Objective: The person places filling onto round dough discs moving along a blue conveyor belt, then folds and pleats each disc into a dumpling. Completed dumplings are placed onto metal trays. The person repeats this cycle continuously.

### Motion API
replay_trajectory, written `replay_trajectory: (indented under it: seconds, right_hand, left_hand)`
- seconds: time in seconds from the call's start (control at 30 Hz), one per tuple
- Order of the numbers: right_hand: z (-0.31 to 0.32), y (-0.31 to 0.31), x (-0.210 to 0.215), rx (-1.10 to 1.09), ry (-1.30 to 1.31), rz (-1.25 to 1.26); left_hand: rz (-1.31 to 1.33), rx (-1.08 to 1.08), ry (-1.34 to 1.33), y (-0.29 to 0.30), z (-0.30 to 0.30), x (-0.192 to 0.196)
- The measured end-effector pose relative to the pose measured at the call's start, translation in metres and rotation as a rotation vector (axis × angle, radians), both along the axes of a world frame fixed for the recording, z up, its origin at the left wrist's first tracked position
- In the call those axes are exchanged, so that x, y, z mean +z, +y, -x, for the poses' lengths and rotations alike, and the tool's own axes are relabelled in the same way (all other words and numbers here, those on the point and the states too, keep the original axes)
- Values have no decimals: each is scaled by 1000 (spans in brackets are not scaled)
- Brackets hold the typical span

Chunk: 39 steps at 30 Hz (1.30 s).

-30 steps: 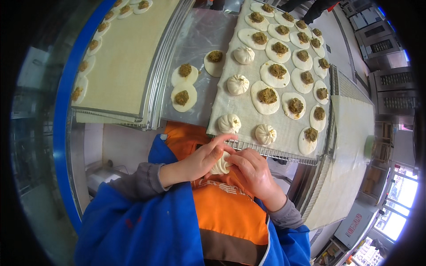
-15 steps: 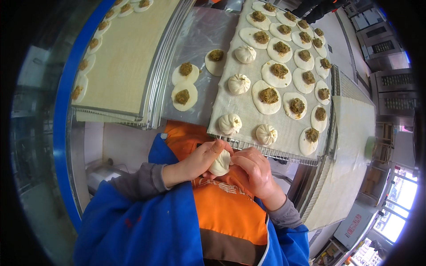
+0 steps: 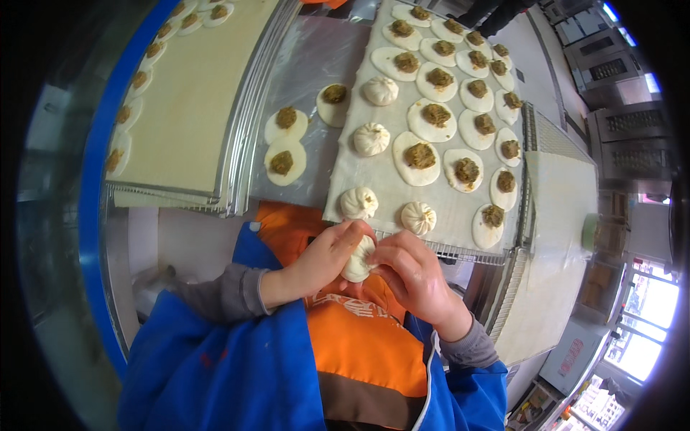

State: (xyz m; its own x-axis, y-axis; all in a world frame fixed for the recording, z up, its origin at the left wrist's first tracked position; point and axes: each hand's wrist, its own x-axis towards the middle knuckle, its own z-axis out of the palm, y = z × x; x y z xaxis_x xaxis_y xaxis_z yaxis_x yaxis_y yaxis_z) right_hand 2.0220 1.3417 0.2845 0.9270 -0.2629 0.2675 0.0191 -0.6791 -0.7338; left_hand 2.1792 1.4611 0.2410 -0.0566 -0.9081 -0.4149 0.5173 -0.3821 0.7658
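Observation:
A partly closed, pale dough bun [image 3: 357,260] is held between my two hands in front of my orange apron. My left hand [image 3: 327,260] cups it from the left, with the thumb over its top. From the right, my right hand [image 3: 415,276] pinches the dough's edge with bent fingers. Just beyond my hands lies a cloth-lined tray [image 3: 381,172]. On it stand several pleated buns, such as the near bun [image 3: 359,203] and the bun beside it [image 3: 418,218]. Rows of flat dough rounds topped with brown-green filling [image 3: 420,156] cover the rest.
Left of the tray, a metal surface [image 3: 295,72] bears 3 filled rounds [image 3: 281,163]. Farther left are stacked trays [image 3: 190,100] with filled rounds along a blue edge [image 3: 97,179]. A cloth-covered rack [image 3: 557,215] stands right. Someone's dark-clad legs [image 3: 496,14] show at the far end.
My right fingers have shifted around the bun's edge, and the dough looks more gathered. The tray and its surroundings sit slightly farther left and higher in view.

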Motion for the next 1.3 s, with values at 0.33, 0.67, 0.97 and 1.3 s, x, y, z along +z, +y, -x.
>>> replay_trajectory:
  seconds: [0.33,0.67,0.97,1.3]
  right_hand:
    - [-7,-29,1,-47,-95,144]
    - [-11,-119,-61,-665,320,243]
    - [-5,-115,-54,-677,193,-108]
    - [11,-19,4,-324,-79,-325]
  left_hand:
    - [113,210,73,-32,4,1]
    - [131,292,276,-26,0,0]
    - [116,288,279,-29,8,-2]
    - [136,227,335,-33,23,8]
